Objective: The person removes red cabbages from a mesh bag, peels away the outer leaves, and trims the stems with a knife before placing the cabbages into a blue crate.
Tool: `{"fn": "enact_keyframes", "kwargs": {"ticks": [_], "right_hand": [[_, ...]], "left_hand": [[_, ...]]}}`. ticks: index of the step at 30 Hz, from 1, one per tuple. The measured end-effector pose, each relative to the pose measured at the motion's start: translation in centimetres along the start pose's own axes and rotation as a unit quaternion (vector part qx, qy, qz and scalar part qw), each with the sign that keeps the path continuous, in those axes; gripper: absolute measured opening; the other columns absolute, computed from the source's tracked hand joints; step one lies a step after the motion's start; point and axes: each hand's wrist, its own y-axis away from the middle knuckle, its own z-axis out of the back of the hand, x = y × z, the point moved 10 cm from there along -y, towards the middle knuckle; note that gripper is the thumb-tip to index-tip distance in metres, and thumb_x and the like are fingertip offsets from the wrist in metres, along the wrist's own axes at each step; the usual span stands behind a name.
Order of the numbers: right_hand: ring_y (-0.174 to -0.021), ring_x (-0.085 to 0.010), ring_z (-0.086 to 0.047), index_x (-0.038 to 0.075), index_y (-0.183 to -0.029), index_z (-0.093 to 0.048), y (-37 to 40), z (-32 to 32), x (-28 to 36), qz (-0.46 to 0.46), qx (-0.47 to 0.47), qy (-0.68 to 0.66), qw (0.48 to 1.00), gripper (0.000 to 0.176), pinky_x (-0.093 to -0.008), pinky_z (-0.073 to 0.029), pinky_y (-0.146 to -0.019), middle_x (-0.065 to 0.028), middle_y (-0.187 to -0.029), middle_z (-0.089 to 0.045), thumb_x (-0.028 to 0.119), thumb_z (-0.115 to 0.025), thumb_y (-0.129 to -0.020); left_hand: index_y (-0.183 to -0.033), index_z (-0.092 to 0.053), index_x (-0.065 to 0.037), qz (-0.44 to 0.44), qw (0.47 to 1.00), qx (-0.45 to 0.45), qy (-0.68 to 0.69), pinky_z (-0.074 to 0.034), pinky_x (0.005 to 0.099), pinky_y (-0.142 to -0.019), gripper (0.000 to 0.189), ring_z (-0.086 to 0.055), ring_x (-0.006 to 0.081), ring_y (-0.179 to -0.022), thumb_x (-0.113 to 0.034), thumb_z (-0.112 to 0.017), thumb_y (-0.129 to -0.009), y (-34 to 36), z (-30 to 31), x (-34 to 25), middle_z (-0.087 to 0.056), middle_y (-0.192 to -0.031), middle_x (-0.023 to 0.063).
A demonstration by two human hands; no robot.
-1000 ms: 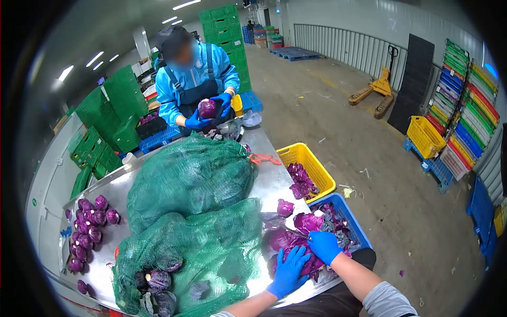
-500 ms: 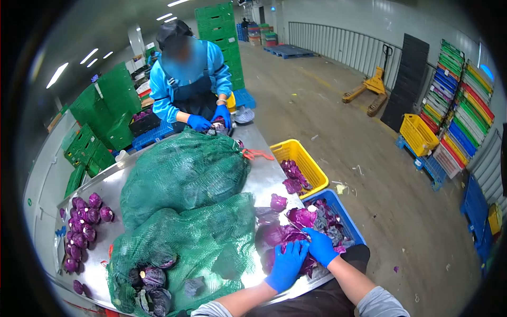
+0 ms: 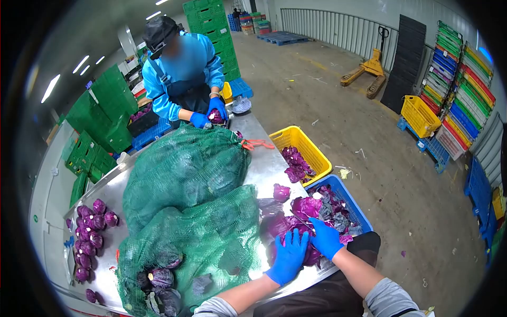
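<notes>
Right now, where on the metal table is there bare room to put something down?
The metal table shows bare patches between the cabbage heap and the net bags, and between the upper net bag and yellow crate. It is crowded around the left hand and right hand, with purple leaves beside them.

Shiny metal counter (image 3: 266, 170), matt floor
Mesh bags (image 3: 186, 174) look like rough woven plastic, crates (image 3: 323, 165) smooth hard plastic.
</notes>
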Motion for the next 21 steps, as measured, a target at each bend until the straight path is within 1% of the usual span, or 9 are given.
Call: {"fn": "enact_keyframes", "kwargs": {"ticks": [4, 7, 10, 11, 13, 15, 18, 19, 21], "right_hand": [[-0.115, -0.0344, -0.054, 0.011, -0.141, -0.035, 0.3, -0.4, 0.0, 0.000, 0.048, -0.026, 0.998, 0.079, -0.0421, -0.047, -0.092, -0.0183, -0.135, -0.048, 0.028, -0.073, -0.074], [-0.106, -0.0363, -0.059, 0.011, -0.144, -0.026, 1.3, 0.0, 0.9, 0.054, 0.026, -0.017, 0.998, 0.085, -0.0442, -0.049, -0.087, -0.0200, -0.142, -0.039, 0.031, -0.071, -0.075], [-0.099, -0.0371, -0.062, 0.009, -0.146, -0.018, 1.9, -1.2, 0.8, 0.039, 0.035, 0.027, 0.998, 0.095, -0.0440, -0.051, -0.079, -0.0207, -0.146, -0.031, 0.028, -0.075, -0.073], [-0.096, -0.0371, -0.062, 0.008, -0.147, -0.016, 2.0, -1.6, 0.6, 0.027, 0.042, 0.035, 0.998, 0.098, -0.0441, -0.052, -0.076, -0.0210, -0.147, -0.029, 0.027, -0.076, -0.071], [-0.088, -0.0362, -0.064, 0.008, -0.147, -0.015, 1.6, -2.2, 0.0, 0.025, 0.037, 0.029, 0.999, 0.099, -0.0443, -0.051, -0.070, -0.0231, -0.146, -0.029, 0.024, -0.076, -0.071], [-0.089, -0.0345, -0.064, 0.008, -0.147, -0.015, 1.5, -2.8, -0.7, 0.022, 0.028, 0.055, 0.998, 0.095, -0.0428, -0.051, -0.070, -0.0236, -0.144, -0.033, 0.023, -0.072, -0.072], [-0.078, -0.0342, -0.065, 0.010, -0.147, -0.018, 1.2, -2.4, -1.0, 0.041, -0.016, 0.041, 0.998, 0.085, -0.0417, -0.052, -0.067, -0.0230, -0.143, -0.036, 0.020, -0.062, -0.076], [-0.087, -0.0373, -0.064, 0.014, -0.147, -0.017, 1.0, -1.9, -1.1, -0.013, 0.021, 0.029, 0.999, 0.093, -0.0472, -0.051, -0.074, -0.0196, -0.142, -0.038, 0.018, -0.072, -0.071], [-0.085, -0.0374, -0.064, 0.014, -0.147, -0.016, -0.2, -1.5, -1.9, -0.026, 0.037, 0.033, 0.998, 0.093, -0.0470, -0.051, -0.075, -0.0202, -0.142, -0.038, 0.019, -0.071, -0.072]], "left_hand": [[-0.143, -0.029, -0.007, 0.006, 0.992, -0.059, 0.112, -0.030, 0.0607, -0.099, 0.101, -0.038, 0.0376, -0.128, -0.046, -0.076, -0.063, 1.8, 0.6, 1.9, -0.037, -0.140, 0.0240], [-0.141, -0.030, -0.005, 0.022, 0.967, -0.107, 0.231, -0.029, 0.0565, -0.102, 0.106, -0.038, 0.0391, -0.127, -0.040, -0.083, -0.057, 2.8, 1.2, 4.3, -0.038, -0.138, 0.0240], [-0.131, -0.037, -0.001, 0.109, 0.885, -0.137, 0.431, -0.042, 0.0416, -0.097, 0.112, -0.052, 0.0381, -0.113, -0.033, -0.093, -0.040, 3.2, 0.9, 8.4, -0.053, -0.121, 0.0197], [-0.127, -0.040, 0.000, 0.131, 0.831, -0.183, 0.509, -0.045, 0.0388, -0.095, 0.105, -0.057, 0.0320, -0.106, -0.034, -0.093, -0.043, 4.0, -4.1, 9.9, -0.057, -0.116, 0.0152], [-0.124, -0.044, 0.000, 0.173, 0.734, -0.184, 0.631, -0.046, 0.0366, -0.096, 0.097, -0.056, 0.0268, -0.105, -0.029, -0.093, -0.046, 4.1, -3.4, 11.5, -0.056, -0.115, 0.0117], [-0.123, -0.046, -0.002, 0.222, 0.686, -0.172, 0.671, -0.047, 0.0352, -0.094, 0.087, -0.056, 0.0234, -0.105, -0.018, -0.091, -0.050, 4.8, -5.6, 13.7, -0.055, -0.117, 0.0100], [-0.126, -0.045, -0.004, 0.237, 0.531, -0.152, 0.799, -0.048, 0.0363, -0.094, 0.084, -0.056, 0.0235, -0.106, -0.004, -0.084, -0.052, 5.4, -4.7, 14.1, -0.053, -0.118, 0.0101], [-0.128, -0.044, -0.005, 0.234, 0.482, -0.152, 0.831, -0.048, 0.0367, -0.094, 0.085, -0.056, 0.0236, -0.106, 0.000, -0.082, -0.052, 5.7, -3.8, 14.1, -0.053, -0.119, 0.0099], [-0.134, -0.041, -0.002, 0.181, 0.447, -0.154, 0.862, -0.043, 0.0417, -0.101, 0.086, -0.054, 0.0277, -0.111, -0.009, -0.079, -0.057, 5.9, -3.4, 14.6, -0.052, -0.123, 0.0121]]}}
